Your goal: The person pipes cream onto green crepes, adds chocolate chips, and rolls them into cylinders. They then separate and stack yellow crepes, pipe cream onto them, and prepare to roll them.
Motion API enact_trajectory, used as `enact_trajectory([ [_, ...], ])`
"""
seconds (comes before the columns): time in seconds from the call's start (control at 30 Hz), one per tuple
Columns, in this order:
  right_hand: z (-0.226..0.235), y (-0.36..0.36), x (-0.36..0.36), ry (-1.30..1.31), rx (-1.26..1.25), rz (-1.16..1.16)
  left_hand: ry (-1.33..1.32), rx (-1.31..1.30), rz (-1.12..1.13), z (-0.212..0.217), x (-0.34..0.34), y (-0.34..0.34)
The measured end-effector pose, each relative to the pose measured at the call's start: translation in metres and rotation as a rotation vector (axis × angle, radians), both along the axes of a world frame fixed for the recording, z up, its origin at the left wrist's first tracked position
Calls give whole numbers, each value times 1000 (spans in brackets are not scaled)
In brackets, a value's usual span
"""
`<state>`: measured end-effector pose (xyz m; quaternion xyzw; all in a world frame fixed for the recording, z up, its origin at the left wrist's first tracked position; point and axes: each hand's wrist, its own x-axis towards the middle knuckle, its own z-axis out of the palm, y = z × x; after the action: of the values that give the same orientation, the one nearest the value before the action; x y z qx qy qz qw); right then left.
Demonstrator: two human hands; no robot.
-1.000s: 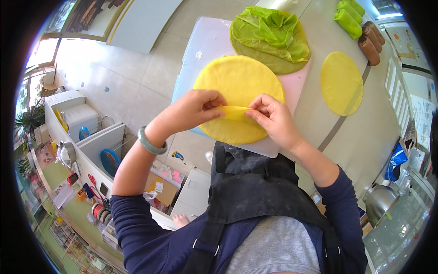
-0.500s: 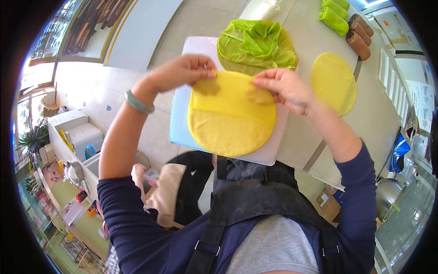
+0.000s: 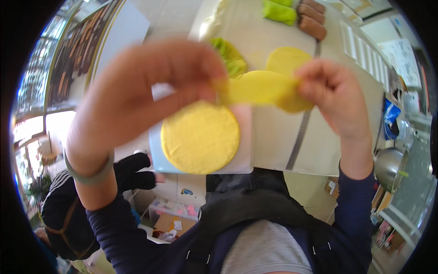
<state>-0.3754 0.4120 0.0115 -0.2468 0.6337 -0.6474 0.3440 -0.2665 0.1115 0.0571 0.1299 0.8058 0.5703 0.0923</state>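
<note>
A thin yellow dough sheet hangs stretched between my two hands, raised off the table. My left hand, smeared by motion, pinches its left end between thumb and fingers. At its right end my right hand has thumb and fingers closed on it, and the sheet droops there. Below lies a round, flat, pale yellow dough disc on a pale pink and blue board. Another yellow round lies farther back on the table, partly behind the held sheet. A crumpled green sheet is partly hidden by my left hand.
Green rolls and brown rolls lie at the table's back, near a whitish lump. A dark strip crosses the tabletop. A person in black bends at lower left. A metal bowl stands right.
Both hands have lifted the yellow sheet off the disc and raised it toward me, leaving the disc's whole top bare. The view has shifted, and the person at left now shows more.
</note>
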Motion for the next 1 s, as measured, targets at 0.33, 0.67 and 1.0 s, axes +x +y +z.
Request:
enact_trajectory([
  [0.33, -9, 140, 62, 39, 280, -196, -338, 162, -402, -70, -28, 115],
  [0.67, -73, 163, 27, 496, 182, -373, 82, -148, -308, -103, -69, 133],
  [1.0, -180, 174, 65, 735, 347, -211, 125, -245, -221, -206, -7, 166],
])
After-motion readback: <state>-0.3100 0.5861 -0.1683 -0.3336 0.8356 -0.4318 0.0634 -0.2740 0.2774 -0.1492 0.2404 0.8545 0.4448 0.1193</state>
